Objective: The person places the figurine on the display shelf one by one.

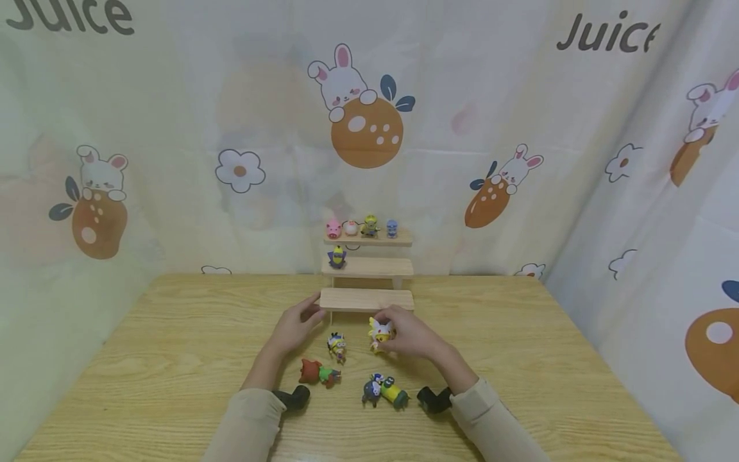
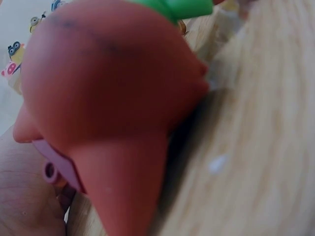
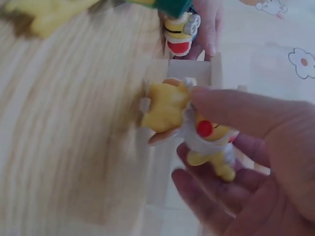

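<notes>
A wooden table (image 1: 173, 359) stands before a curtain printed with rabbits and carrots. The right hand (image 1: 412, 337) pinches a yellow and white figure (image 1: 381, 333) between thumb and fingers, just in front of the lowest step of a three-tier wooden stand (image 1: 367, 299). The left hand (image 1: 297, 327) rests, fingers straight, on that step's left end, holding nothing. A minion figure (image 1: 337, 346) stands between the hands; a red and green figure (image 1: 319, 373) lies nearer the person
</notes>
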{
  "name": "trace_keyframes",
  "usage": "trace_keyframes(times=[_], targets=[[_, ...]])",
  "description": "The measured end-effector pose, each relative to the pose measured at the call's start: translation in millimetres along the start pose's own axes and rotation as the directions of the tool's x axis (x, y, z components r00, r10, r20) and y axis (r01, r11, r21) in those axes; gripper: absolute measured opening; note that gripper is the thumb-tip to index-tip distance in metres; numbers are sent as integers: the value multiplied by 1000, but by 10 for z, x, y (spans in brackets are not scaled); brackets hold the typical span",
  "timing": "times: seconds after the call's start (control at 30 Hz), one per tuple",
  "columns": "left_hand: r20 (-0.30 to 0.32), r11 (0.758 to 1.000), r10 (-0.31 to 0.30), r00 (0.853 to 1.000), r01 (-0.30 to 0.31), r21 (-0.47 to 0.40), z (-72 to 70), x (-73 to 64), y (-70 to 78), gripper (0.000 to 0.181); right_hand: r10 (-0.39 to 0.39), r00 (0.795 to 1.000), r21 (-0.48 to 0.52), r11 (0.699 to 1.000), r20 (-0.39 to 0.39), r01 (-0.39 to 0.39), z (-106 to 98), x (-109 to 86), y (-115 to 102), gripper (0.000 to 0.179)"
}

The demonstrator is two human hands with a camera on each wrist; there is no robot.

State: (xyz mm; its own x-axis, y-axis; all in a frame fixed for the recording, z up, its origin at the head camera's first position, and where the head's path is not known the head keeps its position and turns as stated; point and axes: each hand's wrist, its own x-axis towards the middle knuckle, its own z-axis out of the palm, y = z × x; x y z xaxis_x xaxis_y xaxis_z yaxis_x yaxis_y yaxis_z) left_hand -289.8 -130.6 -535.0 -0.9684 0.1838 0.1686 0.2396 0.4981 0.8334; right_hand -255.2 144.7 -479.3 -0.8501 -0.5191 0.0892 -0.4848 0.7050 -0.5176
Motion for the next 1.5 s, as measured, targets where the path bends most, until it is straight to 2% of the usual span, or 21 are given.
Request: trace_keyframes(times=[0.2, 0.63, 0.83, 0.97, 1.13, 1.33, 1.5], targets=[[0, 1000, -4, 1000, 4, -2, 3, -1, 3, 55, 61, 998, -23, 998, 7, -61, -48, -32, -70, 47], [3, 1000, -15, 1000, 15, -5, -13, -8, 40, 55, 25, 998, -110, 994, 57, -19, -159, -61, -158, 43], [0, 1000, -2, 1000, 2, -7, -16, 2, 27, 55, 2, 998, -176, 984, 60, 8, -155, -52, -165, 36], [8, 1000, 3, 1000, -3, 1, -12, 4, -2, 57, -2, 999, -183, 983, 52, 12, -157, -44, -174, 34], [-1, 1000, 4, 1000, -4, -9, -12, -3, 4, 57, -42, 999, -174, 984, 1, 41, -200, -36, -180, 33], [8, 1000, 30, 1000, -30, 3, 1, -3, 14, 57, 5, 997, -152, 988, -81, -17, -340, 2, -194, 39], [-1, 1000, 18, 1000, -18, -15, -6, -16, 26, 57, 19, 989, -125, 991, -145, -38, -559, 169, -303, 40]])
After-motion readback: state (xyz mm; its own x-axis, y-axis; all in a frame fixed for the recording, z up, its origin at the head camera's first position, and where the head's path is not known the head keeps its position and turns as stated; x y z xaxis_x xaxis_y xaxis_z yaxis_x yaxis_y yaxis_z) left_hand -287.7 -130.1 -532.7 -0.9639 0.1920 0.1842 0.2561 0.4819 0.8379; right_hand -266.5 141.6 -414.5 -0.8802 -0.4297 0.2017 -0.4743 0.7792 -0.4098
